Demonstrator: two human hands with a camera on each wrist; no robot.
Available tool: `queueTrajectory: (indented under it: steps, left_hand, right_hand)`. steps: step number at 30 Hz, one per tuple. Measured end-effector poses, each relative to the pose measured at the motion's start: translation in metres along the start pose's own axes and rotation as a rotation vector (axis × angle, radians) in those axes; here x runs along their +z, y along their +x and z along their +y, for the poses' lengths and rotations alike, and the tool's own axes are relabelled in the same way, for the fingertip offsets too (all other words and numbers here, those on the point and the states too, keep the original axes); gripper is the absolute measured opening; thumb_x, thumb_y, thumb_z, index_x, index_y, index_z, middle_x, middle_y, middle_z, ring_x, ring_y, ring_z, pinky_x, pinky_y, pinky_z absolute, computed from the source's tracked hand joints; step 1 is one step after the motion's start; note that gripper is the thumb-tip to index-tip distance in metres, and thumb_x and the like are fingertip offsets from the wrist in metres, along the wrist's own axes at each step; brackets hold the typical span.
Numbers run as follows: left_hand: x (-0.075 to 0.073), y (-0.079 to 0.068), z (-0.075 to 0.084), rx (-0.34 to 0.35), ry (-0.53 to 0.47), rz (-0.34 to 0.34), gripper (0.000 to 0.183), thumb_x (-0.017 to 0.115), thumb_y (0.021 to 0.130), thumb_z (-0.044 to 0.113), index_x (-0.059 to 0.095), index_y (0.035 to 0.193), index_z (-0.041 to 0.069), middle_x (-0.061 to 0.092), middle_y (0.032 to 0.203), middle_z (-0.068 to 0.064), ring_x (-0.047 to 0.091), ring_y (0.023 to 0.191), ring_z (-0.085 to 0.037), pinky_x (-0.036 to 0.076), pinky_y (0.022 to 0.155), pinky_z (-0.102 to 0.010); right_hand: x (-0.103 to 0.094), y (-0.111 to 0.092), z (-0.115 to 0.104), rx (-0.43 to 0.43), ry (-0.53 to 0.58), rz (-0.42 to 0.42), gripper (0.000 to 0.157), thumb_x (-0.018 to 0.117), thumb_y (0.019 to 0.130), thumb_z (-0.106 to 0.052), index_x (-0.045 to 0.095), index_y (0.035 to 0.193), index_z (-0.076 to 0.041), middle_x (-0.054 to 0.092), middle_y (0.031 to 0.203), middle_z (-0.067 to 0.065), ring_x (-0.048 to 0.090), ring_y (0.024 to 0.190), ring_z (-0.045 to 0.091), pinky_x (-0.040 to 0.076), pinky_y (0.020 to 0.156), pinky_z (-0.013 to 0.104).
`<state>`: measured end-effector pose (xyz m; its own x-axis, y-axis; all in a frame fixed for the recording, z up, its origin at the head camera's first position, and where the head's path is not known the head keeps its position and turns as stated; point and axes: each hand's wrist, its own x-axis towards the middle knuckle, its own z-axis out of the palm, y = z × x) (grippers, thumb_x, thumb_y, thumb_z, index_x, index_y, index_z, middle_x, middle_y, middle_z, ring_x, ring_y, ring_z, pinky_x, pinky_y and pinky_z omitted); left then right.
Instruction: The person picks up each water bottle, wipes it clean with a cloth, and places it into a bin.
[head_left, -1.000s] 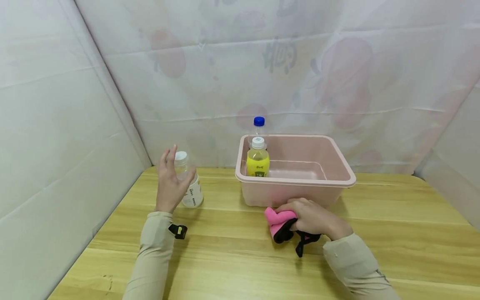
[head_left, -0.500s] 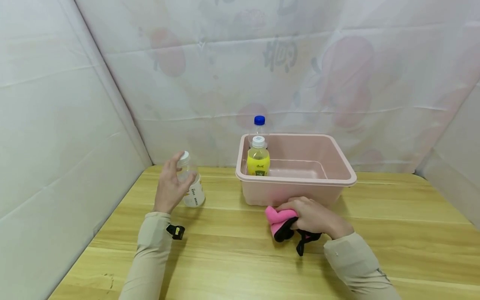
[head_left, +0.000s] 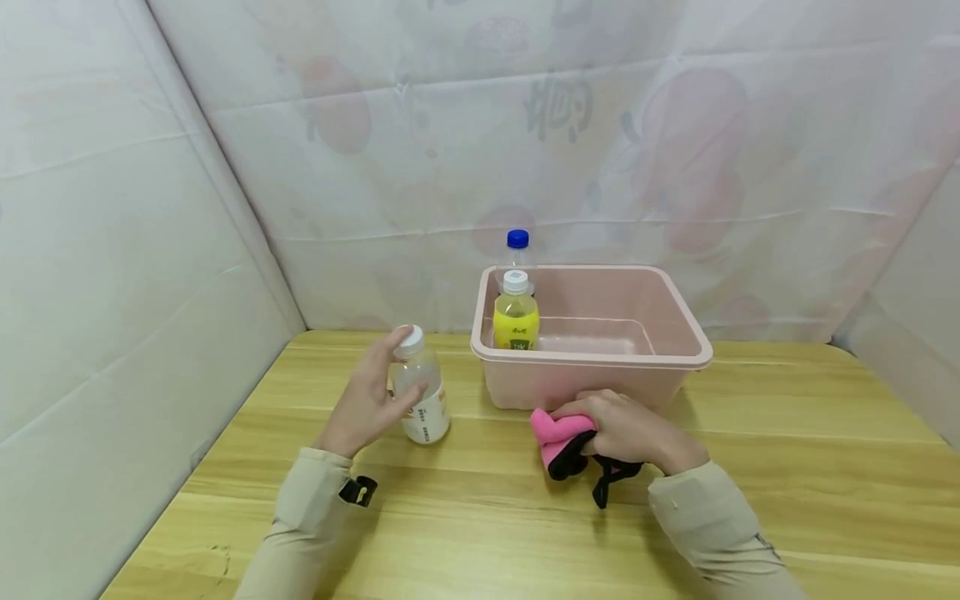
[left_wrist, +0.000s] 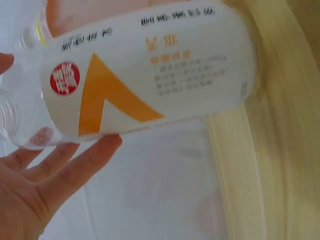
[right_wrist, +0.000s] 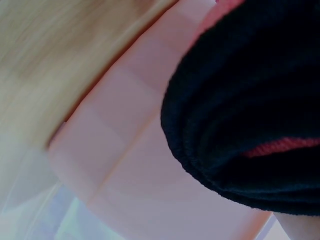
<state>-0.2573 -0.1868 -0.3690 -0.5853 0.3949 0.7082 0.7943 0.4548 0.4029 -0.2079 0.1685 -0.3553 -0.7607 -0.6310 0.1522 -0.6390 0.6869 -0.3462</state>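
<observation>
While both hands are busy:
Left hand (head_left: 367,400): grasps clear bottle (head_left: 420,392), left of pink bin (head_left: 592,360).
Right hand (head_left: 626,433): clutches pink-black cloth (head_left: 558,442) on worktop (head_left: 480,517), against bin's front.

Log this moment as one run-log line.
left hand: grips white-capped bottle | right hand: holds pink-and-black cloth on table | bin: two bottles

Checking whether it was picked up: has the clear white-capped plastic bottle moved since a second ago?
Yes. The clear white-capped plastic bottle, gripped by the left hand, shifted right, closer to the pink plastic bin.
</observation>
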Motion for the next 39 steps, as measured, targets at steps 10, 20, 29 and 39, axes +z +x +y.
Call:
queueTrajectory:
  steps: [10,20,29,39]
  left_hand:
    - [0.021,0.007,0.034,0.072,-0.179,-0.191,0.072,0.074,0.09,0.009,0.035,0.15,0.006,0.051,0.138,-0.021,0.055,0.121,-0.035,0.062,0.071,-0.028]
    - [0.036,0.011,0.043,0.088,-0.208,-0.22,0.072,0.075,0.09,0.009,0.036,0.15,0.006,0.051,0.138,-0.021,0.056,0.119,-0.034,0.061,0.067,-0.023]
    - [0.04,0.007,0.047,0.024,-0.229,-0.196,0.073,0.077,0.089,0.009,0.037,0.15,0.008,0.051,0.139,-0.02,0.055,0.12,-0.035,0.061,0.065,-0.024]
    - [0.036,0.008,0.047,0.026,-0.307,-0.241,0.069,0.068,0.093,0.005,0.034,0.152,0.01,0.049,0.141,-0.019,0.055,0.122,-0.036,0.062,0.063,-0.028]
  right_hand:
    - [0.0,-0.001,-0.001,0.016,-0.001,-0.005,0.041,0.078,0.075,-0.003,0.077,0.113,-0.016,0.069,0.106,-0.005,0.062,0.094,0.014,0.055,0.086,0.04]
    - [0.0,-0.001,-0.001,0.009,-0.002,0.001,0.039,0.077,0.075,-0.003,0.078,0.112,-0.016,0.07,0.104,-0.005,0.062,0.092,0.013,0.056,0.083,0.039]
    - [-0.004,-0.002,-0.006,-0.037,0.008,0.047,0.044,0.076,0.076,-0.001,0.076,0.118,-0.015,0.069,0.108,-0.003,0.062,0.095,0.016,0.056,0.085,0.043]
    - [-0.015,0.001,-0.028,-0.278,0.14,0.59,0.064,0.067,0.064,0.02,0.07,0.123,-0.003,0.067,0.113,0.007,0.061,0.095,0.018,0.051,0.083,0.021]
